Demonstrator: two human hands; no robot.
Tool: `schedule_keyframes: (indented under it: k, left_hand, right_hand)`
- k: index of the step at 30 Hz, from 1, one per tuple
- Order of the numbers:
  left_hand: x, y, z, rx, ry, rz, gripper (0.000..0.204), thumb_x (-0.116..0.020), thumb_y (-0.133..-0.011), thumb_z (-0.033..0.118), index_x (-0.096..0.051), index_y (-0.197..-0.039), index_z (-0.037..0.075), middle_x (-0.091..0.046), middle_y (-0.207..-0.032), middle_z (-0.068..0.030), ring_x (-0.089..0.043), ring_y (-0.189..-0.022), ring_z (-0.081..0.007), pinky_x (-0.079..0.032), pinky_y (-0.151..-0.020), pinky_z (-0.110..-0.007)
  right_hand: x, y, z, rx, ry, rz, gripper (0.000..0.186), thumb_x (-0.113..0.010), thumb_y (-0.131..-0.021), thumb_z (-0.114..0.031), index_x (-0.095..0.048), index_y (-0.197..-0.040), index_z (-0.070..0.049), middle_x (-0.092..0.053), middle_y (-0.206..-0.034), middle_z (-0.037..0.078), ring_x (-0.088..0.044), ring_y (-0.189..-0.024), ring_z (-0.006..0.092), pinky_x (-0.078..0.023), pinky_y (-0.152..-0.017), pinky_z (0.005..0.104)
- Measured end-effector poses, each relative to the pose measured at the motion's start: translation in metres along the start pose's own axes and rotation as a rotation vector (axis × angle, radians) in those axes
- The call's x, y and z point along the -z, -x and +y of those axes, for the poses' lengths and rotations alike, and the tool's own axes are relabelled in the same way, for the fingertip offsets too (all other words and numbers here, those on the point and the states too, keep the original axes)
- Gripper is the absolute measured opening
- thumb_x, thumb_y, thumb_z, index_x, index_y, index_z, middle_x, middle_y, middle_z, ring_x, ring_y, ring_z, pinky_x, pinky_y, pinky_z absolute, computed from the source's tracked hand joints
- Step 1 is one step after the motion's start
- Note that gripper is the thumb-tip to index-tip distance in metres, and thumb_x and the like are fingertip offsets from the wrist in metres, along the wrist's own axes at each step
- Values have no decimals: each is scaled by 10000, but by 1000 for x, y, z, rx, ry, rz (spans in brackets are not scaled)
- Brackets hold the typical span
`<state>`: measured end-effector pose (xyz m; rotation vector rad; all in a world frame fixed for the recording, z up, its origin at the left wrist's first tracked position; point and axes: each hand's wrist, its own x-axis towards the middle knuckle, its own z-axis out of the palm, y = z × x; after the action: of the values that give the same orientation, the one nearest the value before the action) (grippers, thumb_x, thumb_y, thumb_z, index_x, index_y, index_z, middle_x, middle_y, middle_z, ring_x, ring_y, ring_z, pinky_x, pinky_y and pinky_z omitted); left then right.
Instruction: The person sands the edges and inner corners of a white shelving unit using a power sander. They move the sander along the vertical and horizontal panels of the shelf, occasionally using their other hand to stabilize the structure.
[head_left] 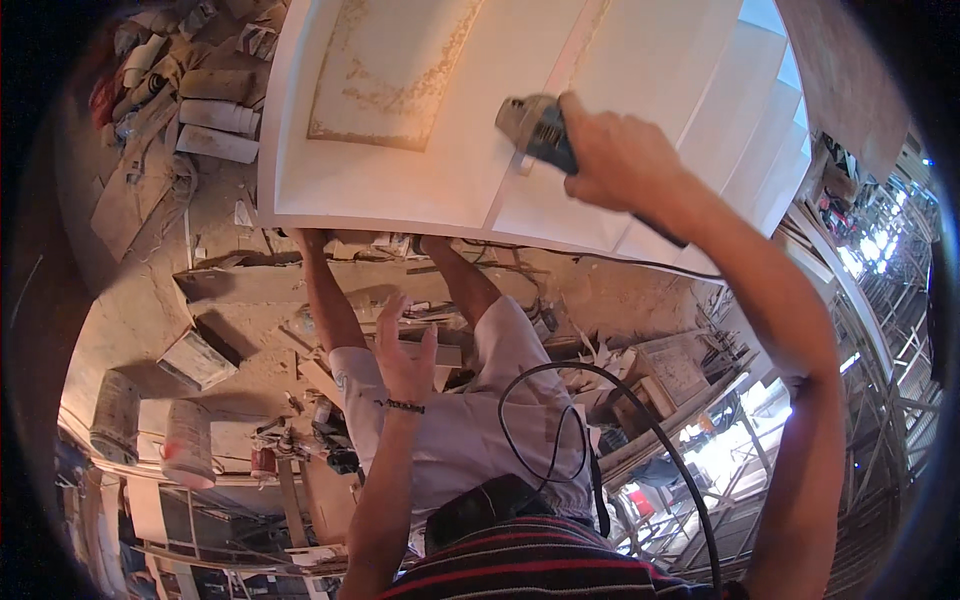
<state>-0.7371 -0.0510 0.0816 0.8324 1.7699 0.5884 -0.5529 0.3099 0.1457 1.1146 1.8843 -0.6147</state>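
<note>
My right hand (pixel 625 160) is wrapped round the body of an angle grinder (pixel 540 132), its grey gear head pointing left. The grinder is over a large white ribbed panel (pixel 390 190), close to a raised strip; whether its disc touches the surface is hidden. A dark cord (pixel 690 270) trails from the tool's rear along the panel's near edge. My left hand (pixel 405 365) hangs in front of my shorts, fingers apart and holding nothing, with a dark bracelet at the wrist. A brownish rectangular patch (pixel 380 137) marks the panel's left part.
Rolls of material (pixel 218 115) and scraps lie left of the panel. Dirty buckets (pixel 187 440) and a box-shaped container (pixel 198 360) stand on the dusty floor at lower left. Wood scraps (pixel 600 360) litter the ground to my right. A black cable (pixel 650 420) loops beside my right side.
</note>
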Motion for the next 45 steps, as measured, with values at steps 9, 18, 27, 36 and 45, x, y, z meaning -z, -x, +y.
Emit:
schedule_keyframes:
  k: [9,18,27,36,45]
  left_hand:
    - [-9,-15,22,-64,8,46,526,-696,-923,64,-554,-1424,-14,-591,-1451,-204,-533,-1393,-376,-408,-1165,-459]
    - [-131,-145,88,-432,-319,-45,766,-696,-914,89,-339,-1585,-13,-447,-1588,-235,-505,-1399,-437,-401,-1176,-496]
    - [-205,-294,169,-410,-450,101,597,-653,-802,-24,-514,-1368,100,-705,-1018,-245,-673,-970,-469,-537,-825,-539]
    - [-200,-414,238,-514,-606,214,382,-778,-737,135,-672,-1098,74,-741,-1031,-191,-720,-980,-375,-574,-843,-467]
    - [-154,-169,94,-65,-801,-128,595,-719,-767,156,-582,-1343,101,-753,-1100,-182,-713,-1011,-401,-448,-1098,-574]
  right_hand:
    - [-46,52,-28,59,-209,-136,566,-736,-767,-128,-482,-1255,6,-723,-893,254,-727,-831,449,-566,-738,557]
    - [-106,143,46,-431,-1132,260,655,-774,-761,-186,-481,-1319,-9,-688,-1037,230,-699,-1023,390,-532,-919,487]
    - [-216,175,74,-575,-2029,433,670,-801,-762,-133,-532,-1363,-10,-645,-1164,82,-617,-1053,206,-490,-960,353]
    - [-246,169,70,-503,-2313,470,550,-786,-781,-138,-601,-1290,-39,-640,-992,31,-641,-827,154,-538,-748,314]
    - [-265,171,50,-561,-2389,328,540,-817,-779,-121,-605,-1269,-38,-664,-1002,40,-677,-799,170,-554,-737,323]
